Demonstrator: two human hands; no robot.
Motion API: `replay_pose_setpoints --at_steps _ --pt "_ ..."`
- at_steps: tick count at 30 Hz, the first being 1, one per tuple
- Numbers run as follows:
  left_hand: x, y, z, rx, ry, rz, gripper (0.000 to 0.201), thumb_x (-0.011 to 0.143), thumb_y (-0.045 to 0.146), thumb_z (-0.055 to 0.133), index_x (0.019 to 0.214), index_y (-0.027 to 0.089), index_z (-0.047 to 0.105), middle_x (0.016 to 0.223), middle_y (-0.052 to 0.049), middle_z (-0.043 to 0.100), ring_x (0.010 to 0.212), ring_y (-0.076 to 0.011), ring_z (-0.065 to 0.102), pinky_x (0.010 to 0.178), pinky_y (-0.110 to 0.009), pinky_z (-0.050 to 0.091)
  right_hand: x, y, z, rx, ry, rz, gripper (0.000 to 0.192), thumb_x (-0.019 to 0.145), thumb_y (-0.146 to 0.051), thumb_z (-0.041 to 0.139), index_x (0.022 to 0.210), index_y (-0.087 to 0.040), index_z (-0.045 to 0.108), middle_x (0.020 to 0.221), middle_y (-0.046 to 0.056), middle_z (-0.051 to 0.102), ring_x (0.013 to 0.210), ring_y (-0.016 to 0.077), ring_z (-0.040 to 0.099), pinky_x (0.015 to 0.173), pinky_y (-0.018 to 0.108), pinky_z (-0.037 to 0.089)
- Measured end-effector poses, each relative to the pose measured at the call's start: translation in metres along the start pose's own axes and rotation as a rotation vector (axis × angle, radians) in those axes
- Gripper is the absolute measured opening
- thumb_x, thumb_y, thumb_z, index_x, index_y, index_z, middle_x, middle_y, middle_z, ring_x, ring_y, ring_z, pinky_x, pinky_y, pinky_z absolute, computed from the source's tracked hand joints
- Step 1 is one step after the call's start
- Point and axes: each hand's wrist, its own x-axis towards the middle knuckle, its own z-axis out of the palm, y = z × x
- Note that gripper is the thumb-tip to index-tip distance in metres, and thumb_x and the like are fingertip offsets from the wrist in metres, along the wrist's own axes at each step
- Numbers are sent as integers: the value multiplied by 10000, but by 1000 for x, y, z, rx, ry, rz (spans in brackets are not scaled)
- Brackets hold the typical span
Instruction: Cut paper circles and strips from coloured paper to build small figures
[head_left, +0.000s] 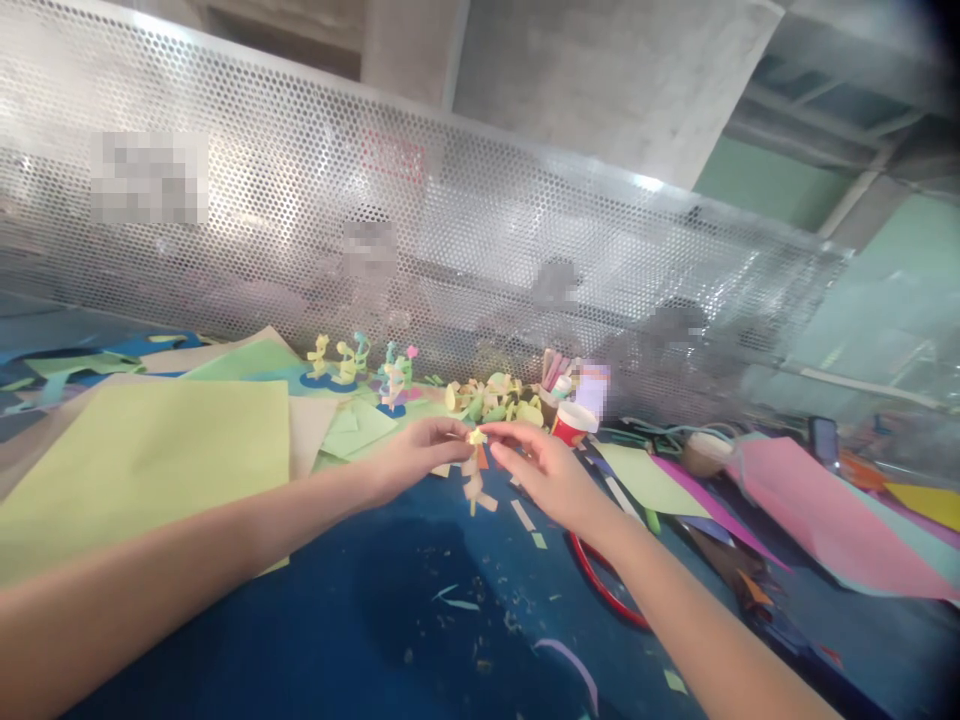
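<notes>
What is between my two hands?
A small yellow paper piece, pinched by left hand and right hand, paper strips dangling below, in the head view.

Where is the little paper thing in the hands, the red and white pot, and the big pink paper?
little paper thing (475, 437), head view, on its yellow top between the fingertips.
red and white pot (573, 424), head view, on its red side below the white lid.
big pink paper (817, 510), head view, on the middle of the sheet.

Paper sheets (142, 450) left; jar (572, 422) probably behind hands.
</notes>
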Motion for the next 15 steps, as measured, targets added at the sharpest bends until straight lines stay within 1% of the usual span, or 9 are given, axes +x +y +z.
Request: replay_pose_setpoints --at_steps 4,7,10,15 --pt "-1 5 1 -19 -52 -24 227 783 349 569 902 163 619 795 -17 629 766 -142 565 727 -254 410 3 -11 -4 -80 -6 54 267 866 -308 460 1045 -223 638 906 37 636 752 127 600 646 240 498" --pt "-2 7 2 -20 -90 -45 231 788 359 564 896 163 620 777 -17 627 739 -140 557 720 -257 408 6 -12 -3 -67 5 32 238 840 -324 506 980 -209 660 895 39 650 785 139 608 684 255 505" --pt "-2 7 1 -4 -87 -37 221 781 342 571 896 162 629 810 -20 622 767 -145 557 739 -262 407 7 -11 -1 -42 25 16 202 796 -322 568 917 -191 663 893 42 659 811 148 615 729 275 512" --pt "-1 6 1 20 -76 -23 225 772 347 574 888 167 643 822 -15 625 783 -146 554 733 -249 401 7 -11 2 -23 55 58 169 766 -310 598 855 -176 649 819 31 664 738 140 622 675 261 519"
